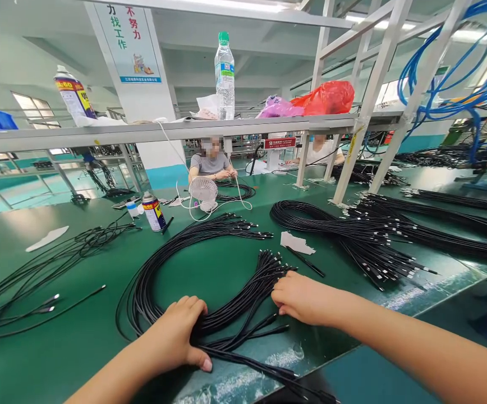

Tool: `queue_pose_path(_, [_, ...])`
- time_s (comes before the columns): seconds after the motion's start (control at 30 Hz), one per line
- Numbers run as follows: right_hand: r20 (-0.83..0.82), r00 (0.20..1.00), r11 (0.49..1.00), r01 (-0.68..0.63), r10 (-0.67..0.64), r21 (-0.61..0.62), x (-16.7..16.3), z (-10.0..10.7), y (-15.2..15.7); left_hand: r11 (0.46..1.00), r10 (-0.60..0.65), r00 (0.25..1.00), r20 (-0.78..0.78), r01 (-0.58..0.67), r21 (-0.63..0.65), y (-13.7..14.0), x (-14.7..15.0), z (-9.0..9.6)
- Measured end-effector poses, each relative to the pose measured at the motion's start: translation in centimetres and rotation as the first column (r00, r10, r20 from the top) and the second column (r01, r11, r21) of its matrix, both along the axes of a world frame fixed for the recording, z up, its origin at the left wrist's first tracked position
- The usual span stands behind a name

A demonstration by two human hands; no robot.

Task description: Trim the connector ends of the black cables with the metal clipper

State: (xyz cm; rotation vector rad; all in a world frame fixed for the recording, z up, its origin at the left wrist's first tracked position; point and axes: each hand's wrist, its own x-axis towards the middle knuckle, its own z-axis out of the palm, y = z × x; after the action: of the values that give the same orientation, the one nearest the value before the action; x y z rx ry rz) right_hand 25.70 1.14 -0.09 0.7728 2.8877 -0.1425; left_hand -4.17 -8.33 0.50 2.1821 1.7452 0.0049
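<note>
A bundle of thin black cables (146, 280) lies curved in a wide loop on the green table, its connector ends (271, 261) fanned out at the right. My left hand (180, 331) grips the near side of this loop, thumb towards me and fingers over the cables. Several cable ends (264, 331) stick out rightwards past that hand. At the fanned ends is my right hand (296, 294), its fingers curled in and closed against the cables; the fingertips are partly hidden. A black pen-like stick (306, 262) and a torn white paper (297, 243) lie just beyond it.
More black cable bundles (323, 219) lie at the right, and loose cables (58, 264) at the left. A spray can (154, 212) and a small white fan (203, 191) stand farther back. An overhead shelf (176, 129) holds a water bottle (225, 78). Co-workers (212, 163) sit opposite.
</note>
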Motion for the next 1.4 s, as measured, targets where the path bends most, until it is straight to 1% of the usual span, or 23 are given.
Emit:
queue_pose_path(0.13, [-0.037,0.997,0.998,0.063,-0.064,-0.008,2.5,0.1,1.5,1.000,-0.012,1.000,-0.025,0.012,-0.025,0.5,-0.1,-0.2])
queue_pose_path(0.23, [-0.111,0.993,0.999,0.048,-0.047,0.006,2.4,-0.1,0.8,0.999,-0.009,0.998,-0.054,0.006,-0.049,1.0,0.0,-0.1])
queue_pose_path(0.3, [-0.152,0.988,1.000,-0.004,0.008,0.028,0.8,-0.6,-0.8,0.998,-0.005,0.997,-0.072,0.000,-0.062,1.3,0.2,0.0])
queue_pose_path(0.37, [-0.160,0.983,0.995,-0.082,0.089,0.048,-1.7,-1.2,-2.8,0.997,-0.003,0.997,-0.082,-0.003,-0.071,1.6,0.3,0.0])
queue_pose_path(0.43, [-0.136,0.976,0.985,-0.163,0.170,0.065,-4.5,-1.8,-4.4,0.997,-0.001,0.996,-0.091,-0.006,-0.071,1.7,0.3,-0.1])
queue_pose_path(0.53, [-0.072,0.974,0.973,-0.209,0.216,0.094,-8.1,-2.2,-5.3,0.998,0.006,0.994,-0.111,-0.012,-0.059,1.6,0.3,-0.1])
queue_pose_path(0.6, [-0.005,0.980,0.976,-0.199,0.200,0.086,-9.7,-1.8,-5.0,0.998,0.006,0.992,-0.124,-0.013,-0.055,1.5,0.4,0.2])
queue_pose_path(0.67, [0.058,0.982,0.980,-0.185,0.181,0.075,-10.4,-1.0,-4.3,0.998,0.004,0.991,-0.131,-0.011,-0.058,1.3,0.7,0.8])
queue_pose_path(0.73, [0.082,0.983,0.982,-0.170,0.163,0.084,-10.4,0.0,-4.0,0.998,0.006,0.992,-0.127,-0.014,-0.059,1.1,1.0,1.3])
queue_pose_path(0.83, [0.056,0.990,0.982,-0.134,0.128,0.131,-9.3,1.0,-3.6,0.998,0.023,0.994,-0.104,-0.028,-0.047,0.6,1.4,1.6])
queue_pose_path(0.93, [0.014,0.996,0.979,-0.087,0.086,0.182,-8.4,1.1,-2.7,0.999,0.037,0.996,-0.076,-0.039,-0.025,0.4,1.6,1.4])
queue_pose_path(1.03, [0.063,0.997,0.982,-0.065,0.055,0.179,-8.9,0.7,-1.3,0.999,0.028,0.998,-0.056,-0.029,-0.017,0.5,1.4,1.1])
queue_pose_path(1.1, [0.141,0.987,0.984,-0.098,0.077,0.147,-9.9,0.7,-0.6,1.000,0.014,0.999,-0.044,-0.015,-0.020,0.7,1.1,0.9])
queue_pose_path(1.2, [0.251,0.958,0.980,-0.171,0.142,0.099,-11.1,1.3,-0.5,1.000,0.004,1.000,-0.024,-0.005,-0.022,0.8,0.8,0.7])
queue_pose_path(1.3, [0.309,0.934,0.973,-0.212,0.177,0.085,-11.6,2.5,-0.5,1.000,0.024,1.000,0.004,-0.024,-0.019,0.6,0.5,0.7])
queue_pose_path(1.37, [0.319,0.928,0.966,-0.238,0.195,0.100,-11.6,3.6,0.6,0.999,0.045,0.999,0.025,-0.044,-0.017,0.7,0.1,0.9])
queue_pose_path(1.4, [0.319,0.925,0.961,-0.253,0.206,0.114,-11.6,4.2,1.7,0.998,0.055,0.998,0.033,-0.055,-0.019,0.9,-0.2,1.1])
